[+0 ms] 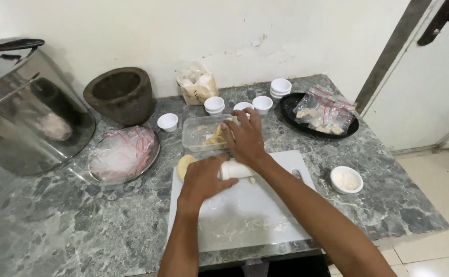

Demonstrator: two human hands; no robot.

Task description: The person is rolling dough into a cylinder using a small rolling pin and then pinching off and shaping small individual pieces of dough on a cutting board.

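Your left hand [204, 179] grips the white cup [234, 170]; right hand [245, 137], fingers spread, reaches into the clear tub [196, 134] at twelve o'clock. Dough [185, 165] may stick and tip it.

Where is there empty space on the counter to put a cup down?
Bare marble shows at the front left, below the steel plate of bags and left of the white board. More lies at the front right, below the small bowl. The back, around the white cups and clear tub, is crowded.

A grey marble counter [70, 225] stands against a scuffed white wall [224, 31], beside pale floor tiles [434, 190].
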